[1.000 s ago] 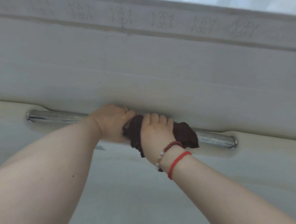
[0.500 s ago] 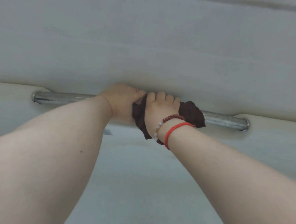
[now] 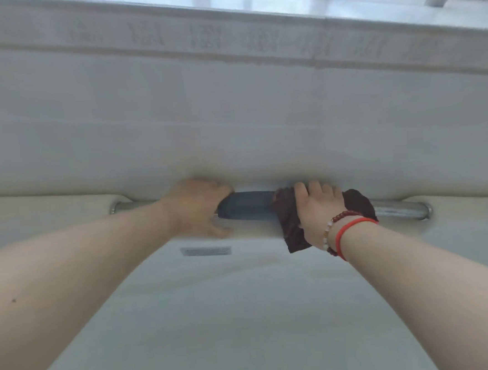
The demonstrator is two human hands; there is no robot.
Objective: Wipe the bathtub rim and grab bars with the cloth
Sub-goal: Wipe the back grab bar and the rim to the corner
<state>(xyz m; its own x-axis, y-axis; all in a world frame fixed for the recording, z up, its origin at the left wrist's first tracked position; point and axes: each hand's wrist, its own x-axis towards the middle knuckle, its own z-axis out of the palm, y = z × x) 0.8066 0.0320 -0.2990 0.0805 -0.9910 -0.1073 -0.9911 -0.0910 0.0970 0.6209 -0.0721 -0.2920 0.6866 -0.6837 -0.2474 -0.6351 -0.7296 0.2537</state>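
Cloth (image 3: 289,216), dark maroon and crumpled, is wrapped over the grab bar (image 3: 397,208), with corners hanging out on both sides of the right hand (image 3: 319,208), whose fingers curl over it. Left hand (image 3: 198,208) grips the bar's dark middle section beside it. Chrome ends meet the cream bathtub rim (image 3: 51,210).

The cloth (image 3: 289,210) is dark maroon against a chrome grab bar (image 3: 397,207) with a dark blue-grey middle. The bathtub rim (image 3: 234,145) is cream-white; one bracelet (image 3: 352,226) is red.
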